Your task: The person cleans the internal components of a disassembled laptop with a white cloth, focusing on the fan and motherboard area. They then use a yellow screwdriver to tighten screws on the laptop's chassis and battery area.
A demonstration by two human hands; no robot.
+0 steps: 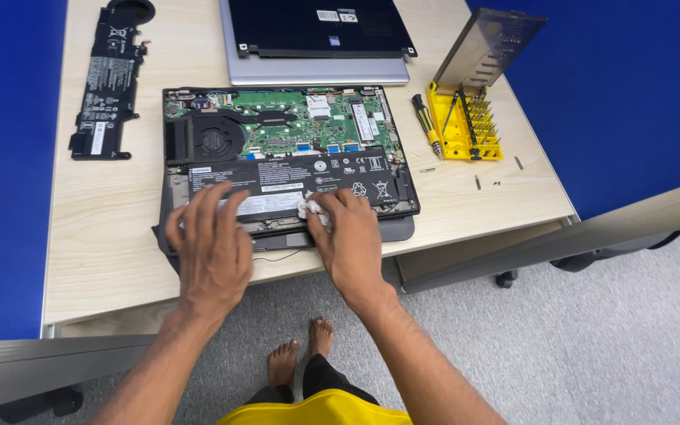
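Note:
An opened laptop point(277, 126) lies on the wooden table with its green circuit board, black fan and long black battery point(308, 173) exposed. My left hand point(210, 244) rests flat, fingers spread, on the battery's left end and the laptop's near edge. My right hand point(352, 236) presses a small white crumpled cloth point(312, 211) against the battery's near edge. The cloth is partly hidden under the fingers.
A loose black battery pack point(108, 79) lies at the far left. A second laptop point(316, 39) sits behind. A yellow screwdriver bit case point(466, 118) with raised lid, a screwdriver point(426, 122) and small screws point(497, 182) sit at right. Table's near edge point(120, 311) is close.

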